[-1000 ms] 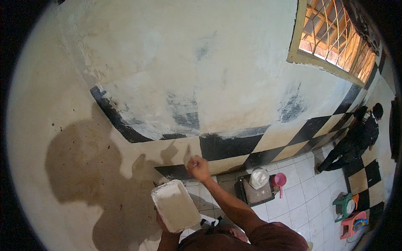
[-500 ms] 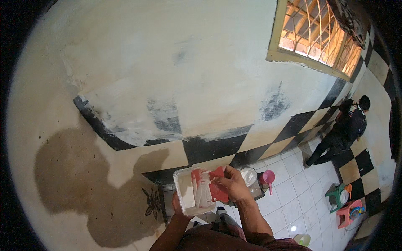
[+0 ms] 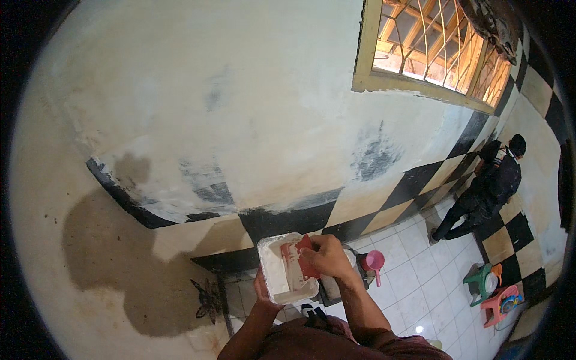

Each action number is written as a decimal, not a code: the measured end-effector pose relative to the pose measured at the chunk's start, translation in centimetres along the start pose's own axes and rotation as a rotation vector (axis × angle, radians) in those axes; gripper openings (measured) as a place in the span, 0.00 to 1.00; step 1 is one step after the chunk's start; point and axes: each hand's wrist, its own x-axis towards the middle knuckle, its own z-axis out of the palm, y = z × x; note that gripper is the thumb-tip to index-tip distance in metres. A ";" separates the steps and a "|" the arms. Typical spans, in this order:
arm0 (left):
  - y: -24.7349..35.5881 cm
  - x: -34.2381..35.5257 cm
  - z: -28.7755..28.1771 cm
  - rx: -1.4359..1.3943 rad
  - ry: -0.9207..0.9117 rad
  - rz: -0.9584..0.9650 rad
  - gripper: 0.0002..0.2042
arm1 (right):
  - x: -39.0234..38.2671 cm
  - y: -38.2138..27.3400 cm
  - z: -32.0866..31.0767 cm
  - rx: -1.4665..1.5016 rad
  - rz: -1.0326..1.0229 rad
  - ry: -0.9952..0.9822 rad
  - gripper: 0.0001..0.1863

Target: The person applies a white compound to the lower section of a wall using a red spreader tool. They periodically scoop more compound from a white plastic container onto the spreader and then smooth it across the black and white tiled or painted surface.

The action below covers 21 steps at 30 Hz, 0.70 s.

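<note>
Gripping a red scraper (image 3: 305, 259), the right hand (image 3: 327, 255) has its fingers curled tight around the tool, whose blade lies across the white filler in the tray (image 3: 282, 270). The left hand (image 3: 262, 292) sits just below and to the left of it, cupped under the tray's near edge with the thumb hooked over the rim, so the tray rests on that one palm alone. The likeliest slip starts there: a hard press of the blade could tip the tray off the supporting hand and dump the wet filler onto the white floor tiles (image 3: 414, 282) below. Too full a blade could also drip on the way up.

Just beyond the right hand, lower down, stand a dark box-like stand (image 3: 336, 288) and a pink dipper (image 3: 373, 261), both close enough to be caught by a spill. Past the tray rises the wall (image 3: 240, 108), its pale upper part patched white with grey smears, above a black and cream checker band (image 3: 288, 219); fresh patches there could smudge if brushed by a sleeve. Far to the right of the hands, another person in dark clothes (image 3: 489, 186) bends toward the far wall, well apart, with small green and red stools (image 3: 492, 291) nearby and a barred window (image 3: 438, 51) high above.
</note>
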 end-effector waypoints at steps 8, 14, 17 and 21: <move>-2.3 2.4 5.3 -0.051 0.024 0.035 0.29 | 1.1 0.4 -2.2 0.193 0.072 -0.099 0.10; -3.4 4.2 2.5 -0.018 -0.021 0.048 0.33 | 1.6 2.3 -4.7 0.522 0.114 -0.054 0.06; -4.0 4.8 2.1 -0.065 -0.023 0.037 0.33 | 2.0 3.2 -5.4 0.557 0.122 -0.053 0.07; -4.8 5.4 1.9 -0.135 -0.057 0.049 0.32 | 2.0 4.5 -5.7 0.663 0.141 -0.046 0.06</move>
